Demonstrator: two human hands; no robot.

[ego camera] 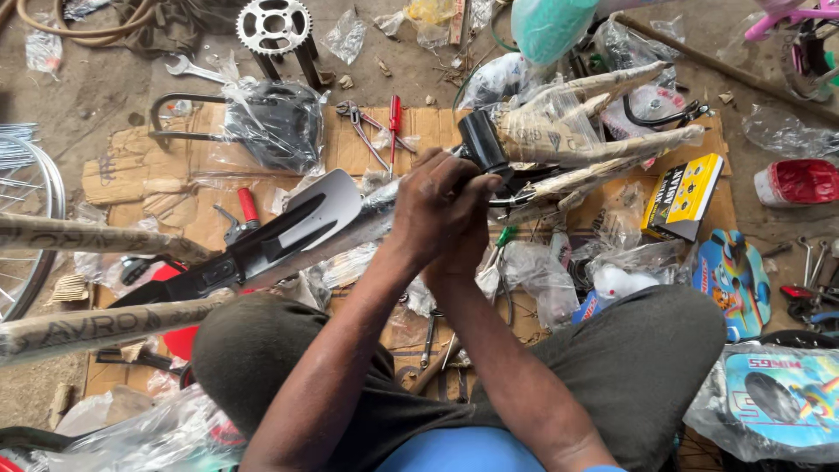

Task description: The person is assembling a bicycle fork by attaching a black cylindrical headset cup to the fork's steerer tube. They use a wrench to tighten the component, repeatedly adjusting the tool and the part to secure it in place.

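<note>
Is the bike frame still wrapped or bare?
Mostly wrapped. The bike frame has brown paper and clear plastic round its tubes; only the black head tube shows bare, where the left hand and right hand grip.

A single view, from a camera worn on the person's head, looks almost straight down over their forearms and bent knees to the floor (105, 79) beneath them. It sits close: the clasped hands (446, 214) fill the middle, and the knees and blue shirt crowd the bottom edge. The top of the frame faces away from the person, across flattened cardboard (166, 170) to a toothed chainwheel (273, 26); a spoked wheel (22, 218) is cut off at the left edge.
</note>
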